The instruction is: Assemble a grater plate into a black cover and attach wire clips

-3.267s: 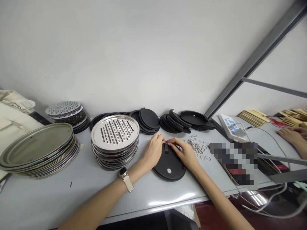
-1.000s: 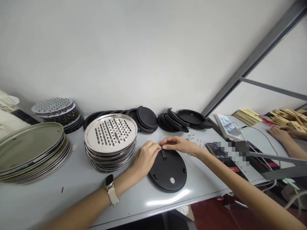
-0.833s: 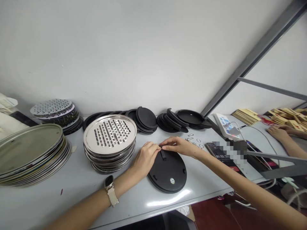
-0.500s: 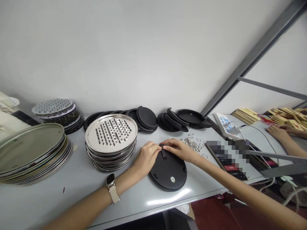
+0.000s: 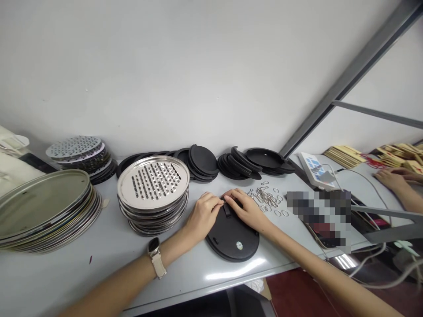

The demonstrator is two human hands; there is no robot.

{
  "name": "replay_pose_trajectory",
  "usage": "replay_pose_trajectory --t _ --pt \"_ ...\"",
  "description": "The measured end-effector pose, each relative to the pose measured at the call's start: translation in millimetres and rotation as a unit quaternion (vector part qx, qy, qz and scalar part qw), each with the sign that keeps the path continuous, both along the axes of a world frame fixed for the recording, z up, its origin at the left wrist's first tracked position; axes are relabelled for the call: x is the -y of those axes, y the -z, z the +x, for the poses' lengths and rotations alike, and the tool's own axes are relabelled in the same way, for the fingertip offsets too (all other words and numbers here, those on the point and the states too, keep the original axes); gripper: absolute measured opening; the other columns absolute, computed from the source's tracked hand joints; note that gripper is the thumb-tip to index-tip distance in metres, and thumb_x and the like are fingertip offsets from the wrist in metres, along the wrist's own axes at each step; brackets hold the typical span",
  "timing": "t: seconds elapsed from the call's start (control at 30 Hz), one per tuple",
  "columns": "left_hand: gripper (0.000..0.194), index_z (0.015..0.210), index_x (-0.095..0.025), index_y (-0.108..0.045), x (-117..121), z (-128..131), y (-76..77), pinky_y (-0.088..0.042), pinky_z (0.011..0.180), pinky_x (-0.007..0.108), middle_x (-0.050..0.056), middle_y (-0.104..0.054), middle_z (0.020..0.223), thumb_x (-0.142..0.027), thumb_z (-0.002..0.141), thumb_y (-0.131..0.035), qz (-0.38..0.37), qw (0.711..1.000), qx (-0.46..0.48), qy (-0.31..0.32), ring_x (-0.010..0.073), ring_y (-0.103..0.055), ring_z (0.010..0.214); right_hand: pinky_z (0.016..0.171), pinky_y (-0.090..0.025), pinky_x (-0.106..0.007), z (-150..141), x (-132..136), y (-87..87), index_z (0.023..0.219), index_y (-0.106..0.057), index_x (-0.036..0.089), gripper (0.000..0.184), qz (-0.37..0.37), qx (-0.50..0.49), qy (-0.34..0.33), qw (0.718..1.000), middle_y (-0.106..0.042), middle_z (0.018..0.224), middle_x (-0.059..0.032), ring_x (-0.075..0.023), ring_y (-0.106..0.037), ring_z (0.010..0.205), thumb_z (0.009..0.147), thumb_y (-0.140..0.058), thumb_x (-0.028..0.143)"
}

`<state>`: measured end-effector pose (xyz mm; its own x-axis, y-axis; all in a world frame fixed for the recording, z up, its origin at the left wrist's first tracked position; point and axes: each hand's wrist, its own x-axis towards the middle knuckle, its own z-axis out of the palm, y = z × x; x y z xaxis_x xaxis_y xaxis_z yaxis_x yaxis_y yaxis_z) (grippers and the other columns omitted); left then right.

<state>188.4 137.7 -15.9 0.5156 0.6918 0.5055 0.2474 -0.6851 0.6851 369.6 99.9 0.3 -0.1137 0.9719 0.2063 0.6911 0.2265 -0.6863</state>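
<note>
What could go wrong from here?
The loose metal bits lie beside the right hand; a sideways sweep might scatter them. The metal stack stands close to the left hand; a bump could shift it. The black disc sits near the bench edge and might slide off if pushed.

Just below and right of centre, the left hand [image 5: 204,215] and right hand [image 5: 246,209] meet at the fingertips over the upper edge of a round black disc [image 5: 233,240]; anything pinched there is too small to tell. Metal clips and rings [image 5: 271,201] lie right of them, stacked perforated metal plates [image 5: 153,185] left of centre, larger oval plates [image 5: 46,202] at lower left
</note>
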Motion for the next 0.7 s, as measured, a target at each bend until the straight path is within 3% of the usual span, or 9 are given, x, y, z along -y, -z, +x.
replay_pose_trajectory --t 0.7 --pt "0.021 0.079 -0.016 -0.062 -2.2 4.2 -8.3 -0.046 0.076 0.029 0.003 -0.06 0.081 -0.001 0.086 -0.05 -0.009 0.999 -0.037 0.014 0.0176 -0.059 0.082 0.083 -0.042 -0.034 3.4 -5.2 6.0 0.09 -0.059 0.023 0.027 -0.023 -0.047 -0.026 0.998 -0.058 0.086 -0.0031 -0.0206 -0.052 0.088 0.096 -0.044 0.045"
